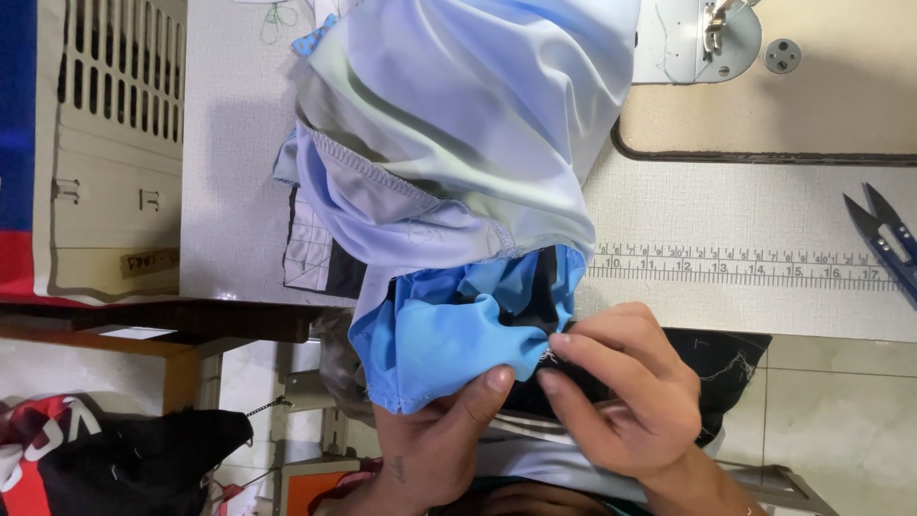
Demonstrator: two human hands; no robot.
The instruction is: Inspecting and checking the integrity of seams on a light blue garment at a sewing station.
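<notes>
I held a bunch of shiny cloth (pixel 458 143) in front of me, pale blue on top and bright blue lower down. My left hand (pixel 435 435) came up from below, and its thumb pressed flat on the bright blue corner (pixel 449 334) of the cloth, with the other fingers tucked behind it where I could not see them. My right hand (pixel 621 392) sat just beside it, with the thumb and first finger squeezed together on the edge of the same blue corner, right where a few loose threads stuck out. A black piece of cloth (pixel 716 358) lay under my right hand, maybe part of the same thing, but I could not tell for sure. The cloth hung over the near edge of the white sewing table (pixel 239 143). A ruler strip (pixel 745 268) ran along the table, well apart from my hands. Blue thread snips (pixel 884 239) lay at the far right. The metal plate of the sewing machine (pixel 688 38) was at the top, behind the cloth. A cream plastic crate (pixel 105 143) stood off to the left.
</notes>
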